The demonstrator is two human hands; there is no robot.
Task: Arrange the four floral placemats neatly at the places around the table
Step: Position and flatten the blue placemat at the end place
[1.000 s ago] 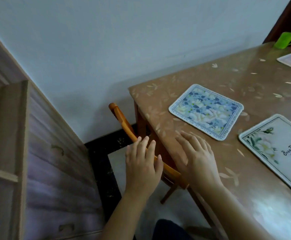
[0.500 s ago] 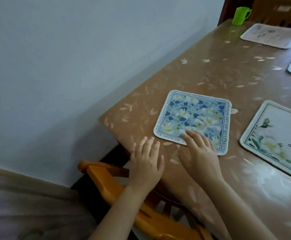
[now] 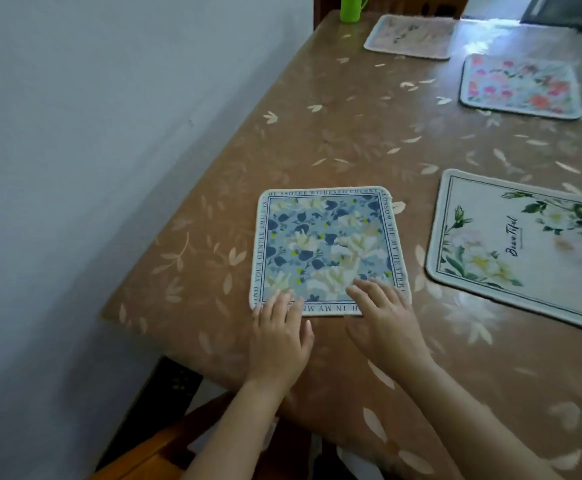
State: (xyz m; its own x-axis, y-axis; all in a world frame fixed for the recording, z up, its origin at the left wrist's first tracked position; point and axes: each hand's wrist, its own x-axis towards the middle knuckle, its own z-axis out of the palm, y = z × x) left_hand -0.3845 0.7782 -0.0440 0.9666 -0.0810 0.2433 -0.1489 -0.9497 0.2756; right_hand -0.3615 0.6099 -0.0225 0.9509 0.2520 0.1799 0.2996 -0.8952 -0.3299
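Observation:
A blue floral placemat (image 3: 324,244) lies flat near the table's left end. My left hand (image 3: 280,336) rests with fingers spread, its fingertips on the mat's near left corner. My right hand (image 3: 384,320) lies flat on the mat's near right corner, fingers apart. A white placemat with green leaves and script (image 3: 521,247) lies to the right. Farther back lie a pink-flowered placemat (image 3: 520,85) and a pale pink placemat (image 3: 409,37). Neither hand grips anything.
The brown leaf-patterned table (image 3: 351,133) runs along a pale wall (image 3: 109,133) on the left. A green cup (image 3: 350,6) stands at the far end. An orange wooden chair (image 3: 164,448) sits under the near table edge.
Both hands have moved forward onto the blue mat's near edge; the left one came off the table edge. The mat now sits square to the table. My view has swung right.

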